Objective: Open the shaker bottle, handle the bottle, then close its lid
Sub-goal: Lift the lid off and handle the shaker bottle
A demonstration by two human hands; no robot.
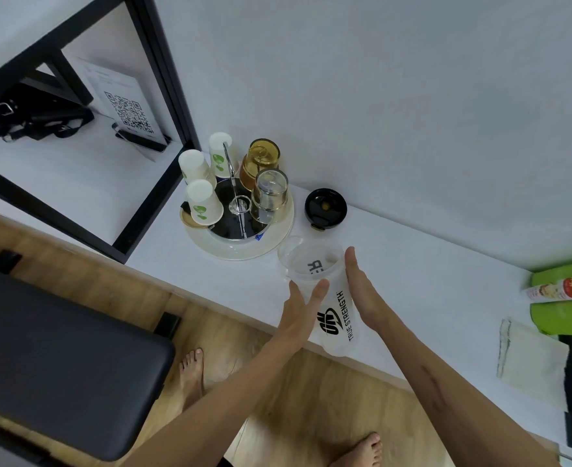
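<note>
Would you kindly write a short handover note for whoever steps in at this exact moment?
Left hand: fingers straight, pressed against the left side of the translucent white plastic shaker bottle.
Right hand: flat and straight against the bottle's right side.
The bottle is held between both hands above the front edge of the white counter, mouth open.
The round black lid lies apart on the counter, beside the white round tray of cups.
Done: lid off.
Left: finish handling the bottle, then fit the lid back on.
</note>
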